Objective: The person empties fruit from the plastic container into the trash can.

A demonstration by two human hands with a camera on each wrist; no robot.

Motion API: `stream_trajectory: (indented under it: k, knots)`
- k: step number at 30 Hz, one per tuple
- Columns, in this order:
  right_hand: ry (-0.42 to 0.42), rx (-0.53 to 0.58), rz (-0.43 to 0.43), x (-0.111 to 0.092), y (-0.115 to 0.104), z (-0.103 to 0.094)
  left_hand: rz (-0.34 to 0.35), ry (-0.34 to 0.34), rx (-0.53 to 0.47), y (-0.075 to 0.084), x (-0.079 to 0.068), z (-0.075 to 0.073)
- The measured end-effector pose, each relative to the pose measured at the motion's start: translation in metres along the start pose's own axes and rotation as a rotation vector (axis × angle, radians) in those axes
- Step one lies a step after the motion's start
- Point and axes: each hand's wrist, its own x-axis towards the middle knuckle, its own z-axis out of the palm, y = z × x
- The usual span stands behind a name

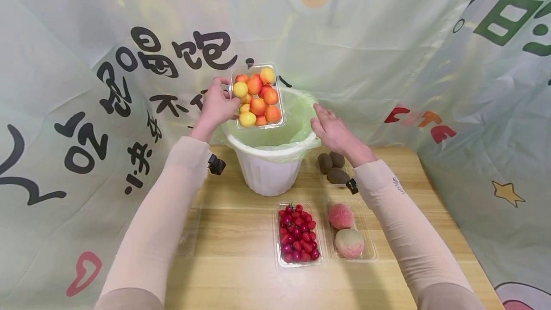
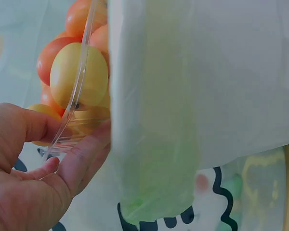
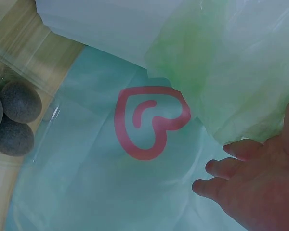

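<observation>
My left hand (image 1: 218,104) grips a clear plastic container (image 1: 281,104) by its left side, thumb and fingers pinching the edge. Small orange and yellow fruits (image 1: 258,106) fill it, tilted toward the head camera over the left part of a white bin (image 1: 269,173). In the left wrist view the thumb lies inside the container's rim (image 2: 80,82) and the fingers outside. A thin green bag (image 1: 297,109) lines the bin and folds over its edge. At the bin's right rim is my right hand (image 1: 335,130), fingers extended along the bag.
On the wooden table (image 1: 232,262), a clear tray of small red fruits (image 1: 298,233) stands in front of the bin. Peaches (image 1: 349,243) sit in another tray to its right. Kiwis (image 1: 337,175) lie behind them, under the right forearm. Printed cloth (image 1: 366,51) surrounds the table.
</observation>
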Motion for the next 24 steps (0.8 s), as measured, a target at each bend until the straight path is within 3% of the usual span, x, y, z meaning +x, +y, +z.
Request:
stream_trajectory:
  k: [12, 24]
  knots:
    - [0.006, 0.015, -0.005, -0.002, 0.0, 0.0, 0.082, 0.154, 0.105, -0.007, 0.002, 0.011]
    - [0.006, 0.02, -0.003, -0.002, 0.001, 0.001, 0.146, 0.234, 0.057, -0.008, 0.001, 0.02]
